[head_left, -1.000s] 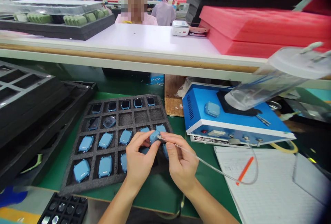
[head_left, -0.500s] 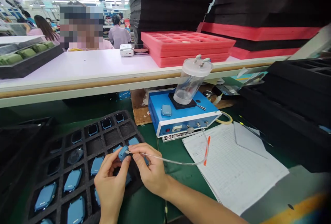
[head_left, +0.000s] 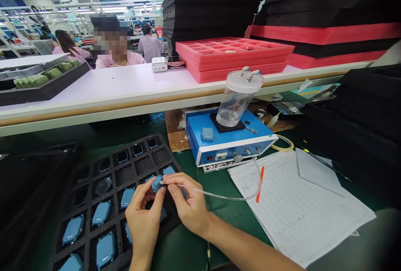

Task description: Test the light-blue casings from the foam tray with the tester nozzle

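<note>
1. While still pinching the rounded blue watch case (head_left: 157,183) above the black foam tray (head_left: 124,175) with the left hand (head_left: 142,212)
2. Pinching the clear thin tube (head_left: 216,196) against it with the right hand (head_left: 189,206), apparently continuing unchanged work

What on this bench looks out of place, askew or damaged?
A blue case lies on the machine, apart from the similar cases in the tray; that looks odd, though it may be deliberate. I see no clear spill or damage.

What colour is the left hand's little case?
The little case is blue, clearest in the head view.
</note>
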Demonstrator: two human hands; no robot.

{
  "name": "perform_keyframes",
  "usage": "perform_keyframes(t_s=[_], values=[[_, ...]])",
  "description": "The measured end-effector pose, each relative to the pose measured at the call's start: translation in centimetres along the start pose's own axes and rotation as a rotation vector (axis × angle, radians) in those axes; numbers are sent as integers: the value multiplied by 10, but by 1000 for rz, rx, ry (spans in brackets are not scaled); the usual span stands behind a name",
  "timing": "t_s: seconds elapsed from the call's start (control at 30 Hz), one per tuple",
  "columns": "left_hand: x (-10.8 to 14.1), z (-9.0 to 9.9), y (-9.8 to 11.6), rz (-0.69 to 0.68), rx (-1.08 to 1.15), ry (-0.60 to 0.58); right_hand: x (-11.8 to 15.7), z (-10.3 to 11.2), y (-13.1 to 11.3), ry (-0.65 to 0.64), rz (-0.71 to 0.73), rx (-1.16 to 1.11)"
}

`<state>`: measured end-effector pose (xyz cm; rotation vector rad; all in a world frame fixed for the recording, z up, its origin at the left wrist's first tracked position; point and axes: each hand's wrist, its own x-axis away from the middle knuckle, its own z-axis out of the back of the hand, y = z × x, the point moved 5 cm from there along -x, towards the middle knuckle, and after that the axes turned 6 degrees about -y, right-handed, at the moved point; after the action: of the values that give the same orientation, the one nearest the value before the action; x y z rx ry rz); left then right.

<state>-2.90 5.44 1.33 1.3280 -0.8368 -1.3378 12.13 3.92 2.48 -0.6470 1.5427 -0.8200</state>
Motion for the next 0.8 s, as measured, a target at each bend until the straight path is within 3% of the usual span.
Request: perform_keyframes(t_s=[0.8], values=[[0,0,0,-1,-7,9,-2,-1,-2,-2,10,7]])
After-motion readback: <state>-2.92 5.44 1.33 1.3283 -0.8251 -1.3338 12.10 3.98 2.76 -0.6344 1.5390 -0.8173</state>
